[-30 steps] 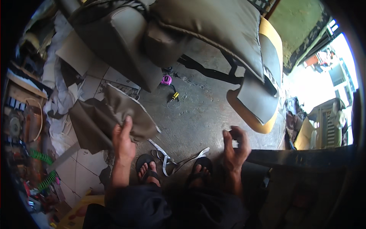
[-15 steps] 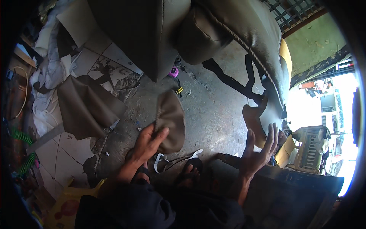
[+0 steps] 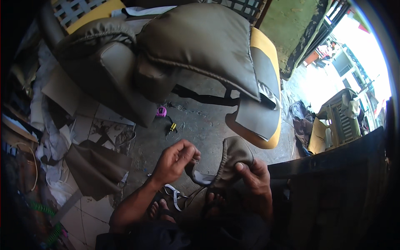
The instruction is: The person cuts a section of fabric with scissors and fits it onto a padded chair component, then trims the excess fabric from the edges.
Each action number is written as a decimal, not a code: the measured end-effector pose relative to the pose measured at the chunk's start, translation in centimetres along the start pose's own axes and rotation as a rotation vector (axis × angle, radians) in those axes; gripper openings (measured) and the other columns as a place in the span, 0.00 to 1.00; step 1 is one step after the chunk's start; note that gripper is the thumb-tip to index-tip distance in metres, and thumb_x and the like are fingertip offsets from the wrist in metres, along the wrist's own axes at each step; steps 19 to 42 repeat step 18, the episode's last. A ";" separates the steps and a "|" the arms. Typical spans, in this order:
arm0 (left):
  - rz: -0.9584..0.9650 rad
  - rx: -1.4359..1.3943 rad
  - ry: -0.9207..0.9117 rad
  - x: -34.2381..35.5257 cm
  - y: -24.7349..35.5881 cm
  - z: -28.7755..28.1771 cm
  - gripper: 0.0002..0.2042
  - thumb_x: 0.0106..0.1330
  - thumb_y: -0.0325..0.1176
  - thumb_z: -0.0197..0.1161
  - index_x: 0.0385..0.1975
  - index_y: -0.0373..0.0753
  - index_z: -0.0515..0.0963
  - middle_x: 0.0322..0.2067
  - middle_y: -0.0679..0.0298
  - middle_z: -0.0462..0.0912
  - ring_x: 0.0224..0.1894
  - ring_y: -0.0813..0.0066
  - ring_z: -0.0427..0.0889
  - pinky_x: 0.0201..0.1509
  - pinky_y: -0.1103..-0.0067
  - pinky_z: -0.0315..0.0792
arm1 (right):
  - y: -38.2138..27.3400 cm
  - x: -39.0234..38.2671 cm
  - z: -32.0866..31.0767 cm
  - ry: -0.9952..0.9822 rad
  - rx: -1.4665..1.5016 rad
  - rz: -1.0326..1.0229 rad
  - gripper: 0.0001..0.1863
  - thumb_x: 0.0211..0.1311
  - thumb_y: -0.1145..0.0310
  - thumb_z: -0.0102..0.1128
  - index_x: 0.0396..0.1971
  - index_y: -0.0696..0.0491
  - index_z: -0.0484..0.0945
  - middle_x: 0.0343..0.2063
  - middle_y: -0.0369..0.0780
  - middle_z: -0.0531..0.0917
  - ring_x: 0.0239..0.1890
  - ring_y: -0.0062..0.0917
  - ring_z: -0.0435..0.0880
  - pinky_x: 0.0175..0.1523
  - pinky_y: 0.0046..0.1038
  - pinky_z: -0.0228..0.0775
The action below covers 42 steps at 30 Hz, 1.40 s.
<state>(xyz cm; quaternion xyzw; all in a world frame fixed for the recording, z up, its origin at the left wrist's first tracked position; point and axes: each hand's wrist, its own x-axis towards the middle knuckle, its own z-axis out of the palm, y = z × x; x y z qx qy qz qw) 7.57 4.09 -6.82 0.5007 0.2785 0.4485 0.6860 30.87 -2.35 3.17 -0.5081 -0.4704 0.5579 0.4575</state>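
Observation:
Between my hands is a small brown leatherette cover piece (image 3: 235, 155) with a gathered, stitched edge and a pale underside showing. My right hand (image 3: 255, 177) is closed on its right side, thumb on top. The fingers of my left hand (image 3: 174, 163) are pinched together at the piece's narrow left end; the fingertips are partly hidden. Beyond my hands stands a large seat (image 3: 204, 37) in brown leatherette with a corded seam. Yellow foam (image 3: 273, 139) shows along its right side, beside a loose grey flap (image 3: 255, 118).
A pink tape measure (image 3: 161, 111) and a small yellow-and-black item (image 3: 173, 126) lie on the concrete floor. Brown leatherette (image 3: 98, 168) is heaped at the left. White straps (image 3: 177, 198) lie by my feet. A dark bench-like surface (image 3: 333, 162) stands at the right.
The cover piece has passed from my left side toward the right; my right hand, open before, now grips it. My left hand has shifted to its other end. The view has turned, showing more seat.

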 end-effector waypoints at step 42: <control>0.595 0.849 0.517 14.2 0.0 9.9 0.18 0.67 0.35 0.64 0.38 0.33 0.59 0.34 0.58 0.60 0.37 0.65 0.64 0.46 0.68 0.64 | 34.5 -14.9 -15.3 0.312 -1.075 0.503 0.41 0.62 0.41 0.59 0.68 0.51 0.61 0.67 0.49 0.66 0.67 0.54 0.64 0.71 0.47 0.56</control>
